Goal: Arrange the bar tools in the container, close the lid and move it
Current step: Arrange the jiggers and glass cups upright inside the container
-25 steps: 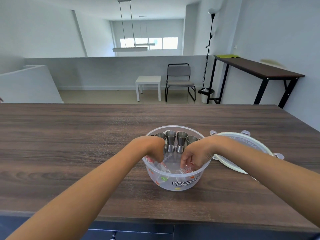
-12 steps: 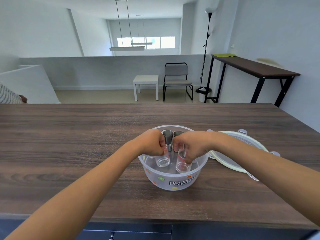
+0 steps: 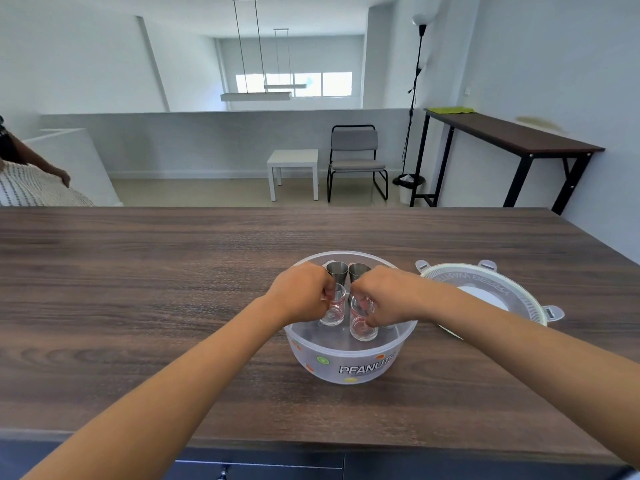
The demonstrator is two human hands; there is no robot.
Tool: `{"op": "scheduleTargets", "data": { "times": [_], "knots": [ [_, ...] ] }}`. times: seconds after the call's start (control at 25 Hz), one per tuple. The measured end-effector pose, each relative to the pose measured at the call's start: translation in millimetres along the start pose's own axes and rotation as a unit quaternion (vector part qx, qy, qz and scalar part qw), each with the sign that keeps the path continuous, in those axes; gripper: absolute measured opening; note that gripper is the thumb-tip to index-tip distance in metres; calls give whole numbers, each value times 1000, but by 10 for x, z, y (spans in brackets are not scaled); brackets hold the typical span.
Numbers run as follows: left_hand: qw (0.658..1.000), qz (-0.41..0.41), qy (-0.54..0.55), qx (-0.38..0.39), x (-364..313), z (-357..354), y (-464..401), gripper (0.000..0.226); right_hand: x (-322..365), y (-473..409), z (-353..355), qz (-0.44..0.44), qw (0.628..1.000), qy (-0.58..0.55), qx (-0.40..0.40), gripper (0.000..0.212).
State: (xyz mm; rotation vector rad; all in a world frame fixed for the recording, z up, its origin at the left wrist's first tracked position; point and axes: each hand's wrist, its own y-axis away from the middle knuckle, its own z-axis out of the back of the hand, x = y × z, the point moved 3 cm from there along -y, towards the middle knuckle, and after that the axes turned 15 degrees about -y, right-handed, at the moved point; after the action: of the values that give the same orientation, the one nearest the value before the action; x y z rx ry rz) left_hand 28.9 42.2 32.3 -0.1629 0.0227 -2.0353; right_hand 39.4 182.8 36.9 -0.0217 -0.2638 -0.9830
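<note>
A clear round plastic container (image 3: 346,362) marked PEANUTS stands near the front of the wooden table. Inside it, my left hand (image 3: 301,292) grips a small shot glass (image 3: 334,311), held upright over the container floor. My right hand (image 3: 384,296) grips a second shot glass (image 3: 362,323) beside the first. Behind the hands, two steel jiggers (image 3: 337,271) stand upright at the container's back wall; others may be hidden by my hands. The round lid (image 3: 485,289) with clip tabs lies on the table to the right of the container.
The dark wooden table (image 3: 138,289) stretches wide to the left and back. A person in a striped top (image 3: 31,188) is at the far left beyond the table. A chair, a white side table and a long desk stand farther back.
Both hands have lifted from the container floor, each raising a shot glass upright and bringing the two close together in the middle. The person at the left has come into view.
</note>
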Motion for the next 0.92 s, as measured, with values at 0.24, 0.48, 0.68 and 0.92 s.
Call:
{"op": "scheduleTargets", "data": {
  "times": [0.24, 0.48, 0.68, 0.92],
  "knots": [
    [1000, -1, 10, -19, 95, 2, 24, 20, -43, 134, 49, 33, 997, 42, -55, 22],
    [999, 11, 35, -29, 94, 11, 35, 27, -99, 91, 38, 24, 994, 39, -96, 19],
    [998, 13, 54, -29, 102, 3, 21, 26, -153, 36, 29, 17, 994, 20, -106, 16],
    [997, 17, 62, -29, 93, -30, 13, 22, -190, 3, 3, 11, 994, 1, -110, 14]
  ]
}}
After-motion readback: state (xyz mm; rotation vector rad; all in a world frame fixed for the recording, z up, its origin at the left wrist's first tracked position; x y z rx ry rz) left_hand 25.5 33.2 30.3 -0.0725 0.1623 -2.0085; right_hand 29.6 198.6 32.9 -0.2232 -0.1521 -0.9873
